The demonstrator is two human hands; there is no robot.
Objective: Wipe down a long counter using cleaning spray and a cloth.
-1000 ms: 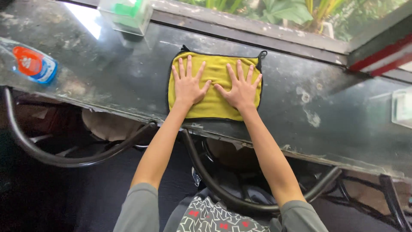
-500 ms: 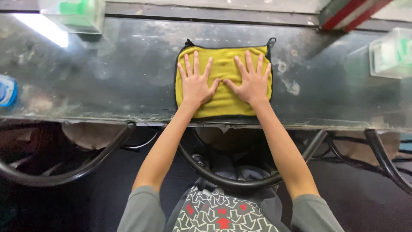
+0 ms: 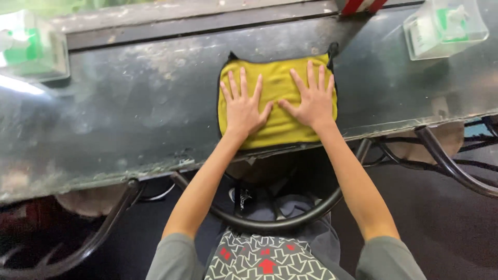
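A yellow cloth with black trim (image 3: pixel 280 132) lies flat on a dark glass tabletop (image 3: pixel 129 119), near its front edge. My left hand (image 3: pixel 243 106) presses flat on the cloth's left half, fingers spread. On the right half rests my right hand (image 3: pixel 311 98), also flat with fingers apart. The thumbs nearly meet at the cloth's middle. Neither hand grips anything.
A clear plastic box with green contents (image 3: pixel 31 52) stands at the back left, and another clear box (image 3: pixel 443 28) at the back right. Curved black metal chair frames (image 3: pixel 280 223) show below the table edge. A red-and-white object (image 3: pixel 360 5) sits at the top.
The view has swung left and tilted, so the cloth and hands now sit right of centre. Both hands stay flat on the cloth; the blue bottle at the left has left the view.
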